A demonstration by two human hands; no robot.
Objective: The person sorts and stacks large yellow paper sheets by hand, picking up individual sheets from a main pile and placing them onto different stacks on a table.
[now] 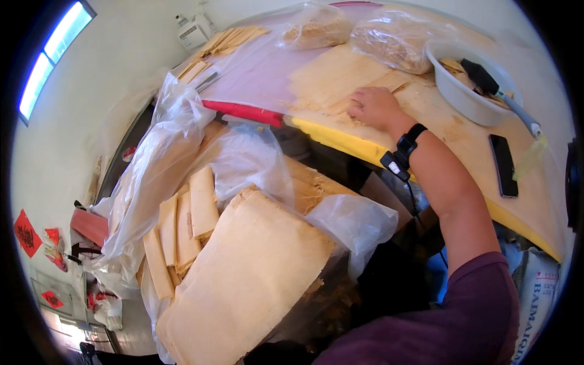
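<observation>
On the far table my right hand (pixel 374 108) rests palm down, its bent fingers drawn together at the edge of a thin beige sheet (pixel 325 76) that looks like tofu skin. The fingertips are partly hidden. A black band with a small device (pixel 406 146) is round that wrist. My left hand is out of sight. Closer to me lies a stack of larger beige sheets (pixel 249 261), with folded beige strips (pixel 182 222) along its left side and clear plastic film (pixel 255 158) behind it.
A white basin (pixel 453 94) holds beige scraps and a black-headed brush (pixel 480 76). A phone (pixel 503 165) lies on the table's right side. Clear bags (pixel 395 39) and beige strips (pixel 228 41) sit at the back. A yellow edge (pixel 340 140) borders the table; white sacks (pixel 538 292) stand below.
</observation>
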